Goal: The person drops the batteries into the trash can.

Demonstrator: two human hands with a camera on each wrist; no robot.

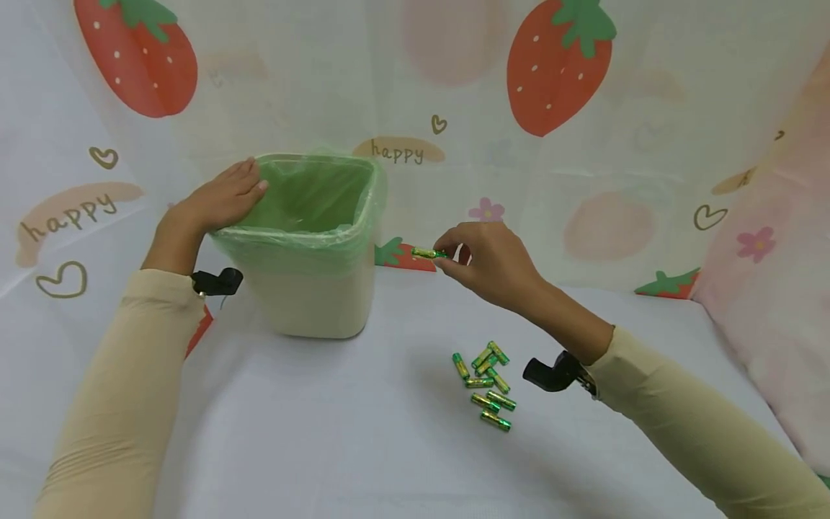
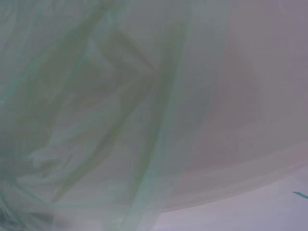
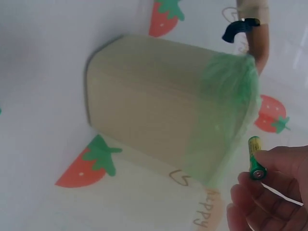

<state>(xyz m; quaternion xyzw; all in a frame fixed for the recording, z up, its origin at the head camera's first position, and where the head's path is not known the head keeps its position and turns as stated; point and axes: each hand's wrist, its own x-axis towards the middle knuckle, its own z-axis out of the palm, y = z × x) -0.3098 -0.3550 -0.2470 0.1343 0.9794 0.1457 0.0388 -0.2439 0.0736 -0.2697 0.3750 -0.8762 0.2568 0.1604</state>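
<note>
Battery (image 1: 424, 253) pinched between fingers of right hand (image 1: 494, 261), near bin (image 1: 311, 299). Left hand (image 1: 219, 200) rests on bin, fingers extended. Loose batteries (image 1: 480, 383) on surface (image 1: 363, 432).

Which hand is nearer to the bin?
Left. The left hand rests against the left edge of the bin; the right hand is apart from it, off to its right, pinching a battery.

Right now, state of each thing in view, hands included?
Bin: standing, open-topped, lined.
Green liner: inside the bin, folded over its rim.
Held battery: pinched, clear of the bin.
Loose batteries: lying in a loose cluster.
Left hand: resting at the bin's rim.
Right hand: pinching one battery.
</note>
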